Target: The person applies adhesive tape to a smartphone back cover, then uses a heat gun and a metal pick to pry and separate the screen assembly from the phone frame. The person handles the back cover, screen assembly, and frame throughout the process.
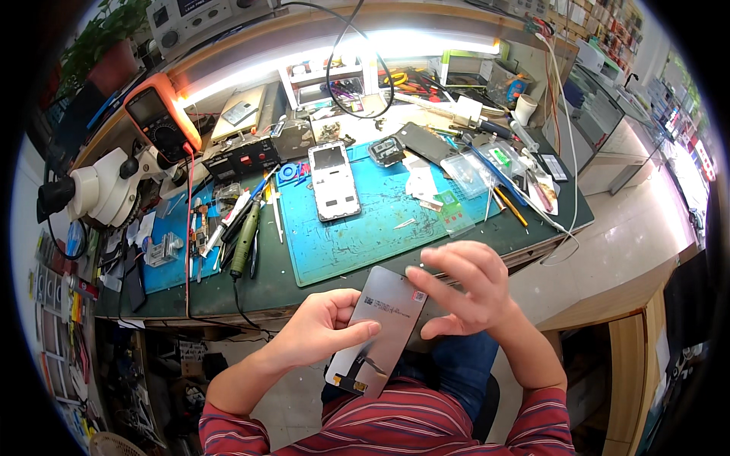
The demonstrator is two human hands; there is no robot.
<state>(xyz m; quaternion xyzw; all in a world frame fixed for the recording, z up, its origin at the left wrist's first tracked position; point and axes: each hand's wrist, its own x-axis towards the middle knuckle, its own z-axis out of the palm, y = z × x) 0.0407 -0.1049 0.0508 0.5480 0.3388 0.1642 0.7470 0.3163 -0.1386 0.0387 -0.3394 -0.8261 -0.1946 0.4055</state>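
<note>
A phone screen (388, 329) is tilted over my lap, its silvery back facing up and a flex cable at its lower end. My left hand (323, 323) grips it by the left edge, thumb lying across the back. Beside its upper right corner my right hand (468, 289) is raised, fingers spread and bent, with nothing held in them. Whether a fingertip touches the corner I cannot tell. Farther off, a white phone frame (334, 186) lies on the blue work mat (342, 254).
An orange multimeter (161, 118) and a white microscope (103, 186) stand at the left. A green-handled soldering iron (245, 242) and tweezers lie left of the mat. Right of it are a dark phone back (426, 143), plastic trays and pens. A white cable (566, 152) hangs at the right.
</note>
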